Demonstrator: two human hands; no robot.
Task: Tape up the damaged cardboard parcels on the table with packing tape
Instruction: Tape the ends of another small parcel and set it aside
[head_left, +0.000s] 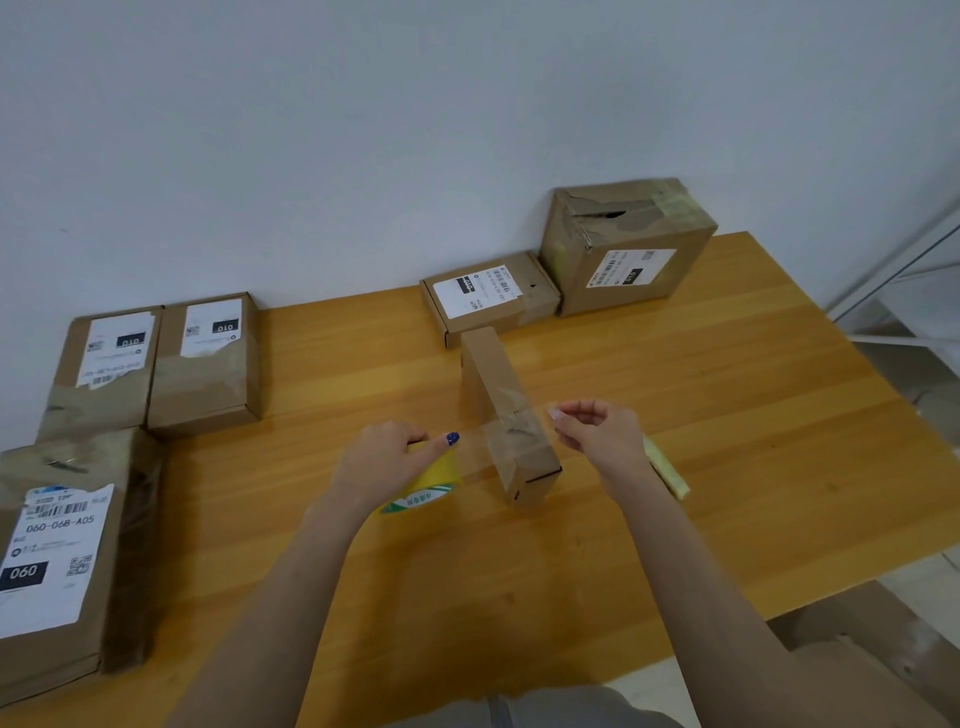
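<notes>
The narrow parcel (506, 410) stands on its edge near the middle of the table (727, 415). Just left of it, the left hand (384, 457) grips the tape roll (431, 483) with curled fingers. The right hand (597, 431) pinches the end of the clear tape strip (472, 452), which is stretched across the parcel's top. Other parcels (205, 364) rest along the far and left edges.

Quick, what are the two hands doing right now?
Left hand: holds the yellow tape roll, fingers curled round it.
Right hand: fingers pinch the end of the clear tape strip stretched across the small box.
</notes>
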